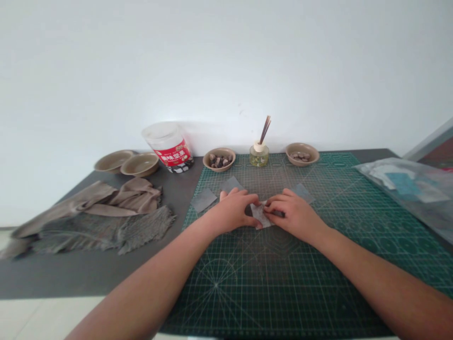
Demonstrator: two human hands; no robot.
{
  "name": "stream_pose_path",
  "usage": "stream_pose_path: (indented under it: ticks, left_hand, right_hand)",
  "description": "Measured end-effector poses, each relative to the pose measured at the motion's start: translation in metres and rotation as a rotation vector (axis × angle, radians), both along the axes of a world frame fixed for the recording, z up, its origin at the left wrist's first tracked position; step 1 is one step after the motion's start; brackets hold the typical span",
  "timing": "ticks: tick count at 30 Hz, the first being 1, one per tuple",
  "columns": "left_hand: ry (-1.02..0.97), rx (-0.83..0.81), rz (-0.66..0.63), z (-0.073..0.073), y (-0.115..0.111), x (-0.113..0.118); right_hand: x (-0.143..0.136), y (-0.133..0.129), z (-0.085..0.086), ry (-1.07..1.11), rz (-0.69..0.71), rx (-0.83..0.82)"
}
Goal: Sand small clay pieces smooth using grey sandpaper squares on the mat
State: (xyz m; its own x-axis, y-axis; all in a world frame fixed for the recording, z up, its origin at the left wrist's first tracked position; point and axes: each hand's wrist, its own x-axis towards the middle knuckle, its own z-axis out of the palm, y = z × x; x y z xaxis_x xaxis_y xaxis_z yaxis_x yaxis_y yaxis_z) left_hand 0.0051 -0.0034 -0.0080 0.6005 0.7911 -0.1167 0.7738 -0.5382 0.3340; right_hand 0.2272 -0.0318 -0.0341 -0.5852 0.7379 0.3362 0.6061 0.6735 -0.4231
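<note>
A small whitish square of thin paper (257, 215) lies between my hands on the green cutting mat (247, 283). My left hand (236, 208) holds its left side, thumb at the near edge and forefinger at the far edge. With bent, pinched fingers, my right hand (292, 212) grips the paper from the right; whether something small lies under those fingertips is hidden. Around my hands are more thin greyish squares: one at the left (204, 200), another square (230, 185) behind my left hand, and a third square (303, 192) partly covered by my right hand.
Along the wall stand a bowl of dark stones (220, 160), a reed diffuser (259, 155), a bowl of paler stones (302, 155) and a red-labelled tub (169, 147). Two tan bowls (139, 165) and a crumpled cloth (106, 212) are at left. A clear plastic bag (410, 182) lies right.
</note>
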Motion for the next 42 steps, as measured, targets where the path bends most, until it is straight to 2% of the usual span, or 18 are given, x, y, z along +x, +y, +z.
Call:
stream_pose_path:
  ticks: [8, 13, 17, 21, 26, 34, 39, 42]
  left_hand:
    - [0.025, 0.004, 0.0, 0.0, 0.001, 0.0]
    - [0.02, 0.019, 0.001, -0.002, 0.0, -0.001]
    - [-0.004, 0.009, -0.001, -0.003, 0.001, -0.001]
    - [0.001, 0.008, 0.0, -0.003, 0.002, -0.001]
    - [0.011, 0.012, 0.001, -0.002, 0.002, -0.002]
    - [0.027, 0.013, -0.003, -0.001, 0.003, -0.002]
    - [0.026, 0.01, -0.001, 0.0, 0.002, -0.002]
    - [0.013, 0.015, -0.006, -0.002, 0.002, -0.003]
  right_hand:
    - [-0.005, -0.003, 0.0, 0.009, 0.13, -0.009]
    - [-0.003, 0.003, -0.001, -0.02, -0.015, 0.055]
    - [-0.003, 0.002, -0.002, 0.011, 0.094, 0.031]
    - [-0.001, 0.0, -0.002, 0.013, 0.01, 0.049]
    - [-0.003, -0.002, -0.003, 0.02, 0.122, 0.026]
    - [-0.005, 0.004, -0.005, -0.002, -0.026, 0.07]
    - [-0.003, 0.004, -0.003, -0.002, 0.081, 0.006]
    - [0.002, 0.008, -0.001, -0.002, 0.064, -0.018]
